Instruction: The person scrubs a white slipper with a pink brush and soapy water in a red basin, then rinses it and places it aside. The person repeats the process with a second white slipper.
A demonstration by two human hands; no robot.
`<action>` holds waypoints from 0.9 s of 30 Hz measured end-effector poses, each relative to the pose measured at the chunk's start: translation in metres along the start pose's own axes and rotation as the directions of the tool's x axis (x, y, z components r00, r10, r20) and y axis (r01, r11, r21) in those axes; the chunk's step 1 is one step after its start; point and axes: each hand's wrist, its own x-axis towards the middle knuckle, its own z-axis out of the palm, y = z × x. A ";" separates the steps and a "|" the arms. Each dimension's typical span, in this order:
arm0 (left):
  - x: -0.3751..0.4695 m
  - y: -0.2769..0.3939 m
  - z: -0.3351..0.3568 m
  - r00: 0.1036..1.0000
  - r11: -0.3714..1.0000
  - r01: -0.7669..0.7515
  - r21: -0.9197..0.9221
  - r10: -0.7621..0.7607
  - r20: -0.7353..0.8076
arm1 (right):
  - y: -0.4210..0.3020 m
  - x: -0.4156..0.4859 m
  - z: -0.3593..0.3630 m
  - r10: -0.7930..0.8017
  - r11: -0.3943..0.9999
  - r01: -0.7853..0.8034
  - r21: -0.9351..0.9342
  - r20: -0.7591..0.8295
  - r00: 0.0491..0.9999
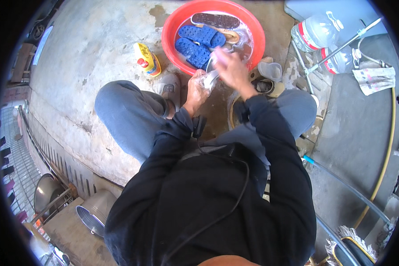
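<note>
My left hand (197, 89) grips a pale, soapy item (210, 79) at the near rim of a red plastic basin (168, 50). Suds cover some of its fingers, and the item's exact kind is unclear. Blurred by motion, my right hand (234, 71) holds a pink object (221, 56), possibly a brush, close above the pale item. In the basin's sudsy water lie a pair of blue perforated slippers (193, 50), a tan slipper (232, 36) and a dark-soled shoe (216, 20), sole up.
A yellow cleaner bottle (147, 60) with a red cap stands left of the basin. To the right are a clear plastic tub (270, 71), large water bottles (316, 32), a cloth (375, 79), a yellow hose (384, 173) and mop handles (347, 188). A metal bucket (98, 209) lies behind, left.
</note>
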 end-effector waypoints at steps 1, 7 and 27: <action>-0.001 0.001 -0.001 0.999 0.993 0.039 -0.108 -0.040 -0.009 | -0.003 -0.002 0.001 -0.201 0.979 0.200 0.039 0.027 0.979; -0.003 0.008 -0.003 0.988 0.989 0.127 -0.070 -0.120 0.096 | 0.002 0.001 -0.001 -0.099 0.994 0.094 -0.049 -0.107 0.989; -0.001 0.002 -0.004 0.996 0.996 0.092 -0.016 -0.092 0.010 | 0.087 0.029 0.031 0.493 0.250 -0.456 0.854 0.293 0.819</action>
